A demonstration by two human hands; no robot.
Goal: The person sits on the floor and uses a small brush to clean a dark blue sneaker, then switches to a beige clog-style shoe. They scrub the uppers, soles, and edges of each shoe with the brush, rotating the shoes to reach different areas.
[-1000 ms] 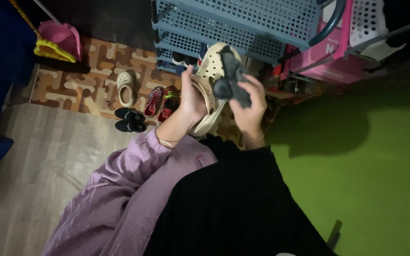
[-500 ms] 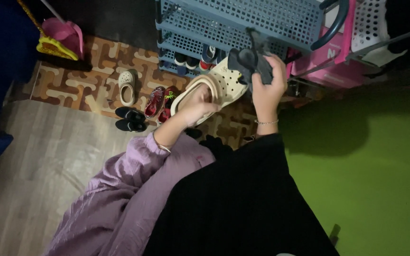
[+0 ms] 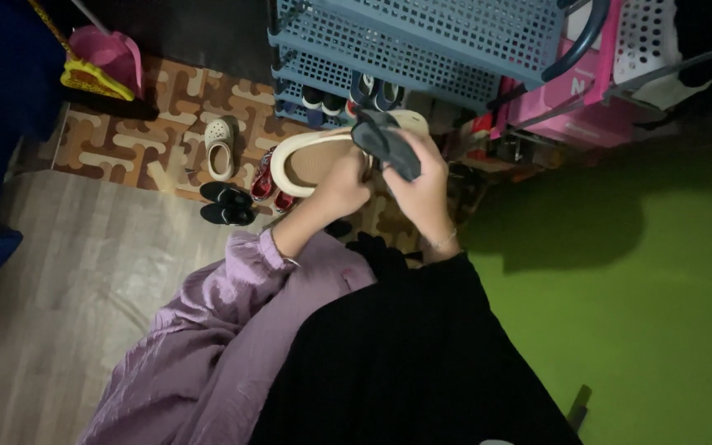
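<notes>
Clog (image 3: 311,161) sits gripped in my left hand (image 3: 341,183), raised over the patterned mat (image 3: 175,136); my right hand (image 3: 418,185) clamps a dark cloth (image 3: 385,142) against its rim. Rack (image 3: 405,41) stands just beyond, bare wood floor (image 3: 84,272) to my left.

You hold a cream clog (image 3: 323,156) with a tan inside, and a dark grey cloth (image 3: 385,142) is over it. Your left sleeve (image 3: 208,346) is pale purple with fine wrinkles, and your other clothing (image 3: 405,354) is black. The rack (image 3: 422,41) in front of you is grey-blue with a small grid pattern, and beside it stands a pink box (image 3: 570,99). The mat (image 3: 166,132) is brown with cream curved shapes. On it you see a cream small clog (image 3: 220,148), a black pair (image 3: 224,206) and red shoes (image 3: 272,177). The floor (image 3: 59,272) is grey-brown wood pattern, the surface on the right (image 3: 644,305) is plain green. The dustpan (image 3: 109,58) is pink and the brush (image 3: 92,78) is yellow.
</notes>
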